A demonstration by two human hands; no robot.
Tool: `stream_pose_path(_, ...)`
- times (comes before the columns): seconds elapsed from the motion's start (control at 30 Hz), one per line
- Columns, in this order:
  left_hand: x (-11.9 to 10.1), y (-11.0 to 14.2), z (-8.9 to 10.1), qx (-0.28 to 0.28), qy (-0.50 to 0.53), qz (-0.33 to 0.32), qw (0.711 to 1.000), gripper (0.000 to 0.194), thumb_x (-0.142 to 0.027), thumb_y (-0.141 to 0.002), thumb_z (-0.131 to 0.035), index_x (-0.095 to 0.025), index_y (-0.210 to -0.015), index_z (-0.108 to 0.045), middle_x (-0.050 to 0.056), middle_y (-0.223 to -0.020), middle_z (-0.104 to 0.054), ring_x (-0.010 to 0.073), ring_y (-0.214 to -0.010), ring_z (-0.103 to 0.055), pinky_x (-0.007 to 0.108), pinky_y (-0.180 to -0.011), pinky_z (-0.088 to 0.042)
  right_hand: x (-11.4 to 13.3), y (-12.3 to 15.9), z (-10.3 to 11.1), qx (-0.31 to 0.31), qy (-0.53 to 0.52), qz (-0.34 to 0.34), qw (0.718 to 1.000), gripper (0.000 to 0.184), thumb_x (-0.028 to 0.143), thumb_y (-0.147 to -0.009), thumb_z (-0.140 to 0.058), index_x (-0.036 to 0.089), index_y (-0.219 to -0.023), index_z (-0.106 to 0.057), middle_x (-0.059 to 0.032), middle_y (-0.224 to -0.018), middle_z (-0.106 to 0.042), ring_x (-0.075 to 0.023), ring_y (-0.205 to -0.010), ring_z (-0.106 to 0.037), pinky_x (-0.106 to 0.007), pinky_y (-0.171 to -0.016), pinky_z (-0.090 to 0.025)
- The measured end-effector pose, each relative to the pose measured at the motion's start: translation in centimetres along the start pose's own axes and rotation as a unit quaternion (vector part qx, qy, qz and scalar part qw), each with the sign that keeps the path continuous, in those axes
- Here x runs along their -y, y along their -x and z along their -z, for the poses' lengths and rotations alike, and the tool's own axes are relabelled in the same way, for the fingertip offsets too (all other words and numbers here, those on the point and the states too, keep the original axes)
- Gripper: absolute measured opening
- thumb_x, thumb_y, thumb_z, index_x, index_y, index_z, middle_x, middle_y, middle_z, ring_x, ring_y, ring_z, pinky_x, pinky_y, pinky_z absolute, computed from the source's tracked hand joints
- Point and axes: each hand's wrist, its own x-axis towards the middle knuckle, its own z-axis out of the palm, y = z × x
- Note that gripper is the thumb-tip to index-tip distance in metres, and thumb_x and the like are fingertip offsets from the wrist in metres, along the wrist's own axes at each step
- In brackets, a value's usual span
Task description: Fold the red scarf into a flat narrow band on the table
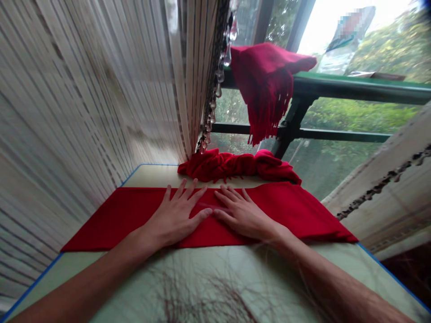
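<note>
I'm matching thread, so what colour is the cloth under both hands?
The cloth is deep red; the head view shows it.

The cloth under the left hand and right hand is plain deep red. Just beyond them, the crumpled cloth is similarly red, and farther off the fringed scarf is crimson, pinkish along its top. The desk nearer than the hands is pale green, edged in bright blue. Left of them, the curtain is off-white with dark and grey stripes; right of them, another curtain is cream with dark-patterned trim. Beyond, the window rail is dark green.
</note>
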Motion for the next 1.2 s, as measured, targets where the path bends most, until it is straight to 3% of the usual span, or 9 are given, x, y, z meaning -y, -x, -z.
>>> stream_pose_path(0.1,-0.1,0.1,0.1,0.029,0.000,0.001,1.000,0.080,-0.078,-0.100,-0.027,-0.032,-0.165,-0.027,0.005,-0.174,-0.014,0.0368,-0.160,-0.007,0.070,-0.125,-0.005,0.4,0.1,0.3,-0.011,-0.008,-0.003,1.000,0.080,0.069,-0.104,-0.032,0.018,-0.165,-0.027,-0.0117,-0.174,-0.016,-0.0301,-0.161,-0.008,-0.062,-0.129,-0.009)
stream_pose_path(0.23,-0.1,0.0,0.1,-0.011,0.011,0.008,1.000,0.081,-0.079,-0.100,-0.024,-0.033,-0.167,-0.017,0.004,-0.175,-0.010,0.0353,-0.161,-0.005,0.068,-0.126,-0.008,0.9,0.2,0.4,-0.027,-0.005,0.027,0.999,0.076,0.070,-0.103,-0.033,0.026,-0.165,-0.029,-0.0075,-0.174,-0.019,-0.0297,-0.161,-0.008,-0.062,-0.129,-0.006)
stream_pose_path(0.33,-0.1,-0.1,-0.1,0.030,0.001,0.002,1.000,0.084,-0.082,-0.098,-0.022,-0.032,-0.166,-0.025,0.005,-0.174,-0.015,0.0354,-0.161,-0.005,0.068,-0.126,-0.004,0.8,0.2,0.2,0.008,-0.008,0.036,0.999,0.076,0.074,-0.101,-0.034,0.026,-0.160,-0.041,-0.0091,-0.172,-0.026,-0.0335,-0.160,-0.014,-0.065,-0.128,-0.005)
stream_pose_path(0.43,-0.2,0.0,0.0,0.051,-0.005,0.001,0.999,0.089,-0.084,-0.096,-0.022,-0.029,-0.165,-0.027,0.006,-0.174,-0.013,0.0360,-0.160,-0.003,0.068,-0.126,-0.002,0.4,0.2,-0.1,0.017,-0.009,0.034,0.999,0.077,0.074,-0.101,-0.036,0.025,-0.161,-0.039,-0.0099,-0.172,-0.025,-0.0338,-0.160,-0.013,-0.065,-0.128,-0.006)
stream_pose_path(0.77,-0.6,0.8,0.5,0.073,0.016,-0.083,0.994,0.094,-0.084,-0.095,-0.035,-0.026,-0.167,-0.018,0.007,-0.174,-0.003,0.0349,-0.161,0.003,0.068,-0.126,-0.002,-0.3,0.1,-0.2,0.031,-0.005,0.033,0.999,0.080,0.072,-0.101,-0.037,0.021,-0.163,-0.034,-0.0100,-0.173,-0.024,-0.0305,-0.161,-0.010,-0.059,-0.130,-0.007)
stream_pose_path(1.07,-0.9,0.8,0.6,0.088,0.010,-0.084,0.993,0.089,-0.079,-0.098,-0.036,-0.026,-0.167,-0.017,0.006,-0.174,-0.006,0.0327,-0.161,0.001,0.065,-0.127,-0.001,-0.3,0.2,-0.3,0.013,-0.007,0.037,0.999,0.079,0.071,-0.102,-0.039,0.020,-0.163,-0.034,-0.0115,-0.171,-0.028,-0.0310,-0.161,-0.015,-0.060,-0.129,-0.012)
stream_pose_path(1.2,-0.6,0.7,0.6,0.093,0.003,-0.075,0.993,0.092,-0.082,-0.097,-0.031,-0.023,-0.167,-0.019,0.007,-0.173,-0.006,0.0325,-0.161,0.002,0.065,-0.127,0.001,0.2,0.4,0.1,-0.030,-0.010,0.053,0.998,0.075,0.068,-0.103,-0.041,0.022,-0.162,-0.037,-0.0113,-0.171,-0.029,-0.0298,-0.160,-0.018,-0.060,-0.129,-0.011)
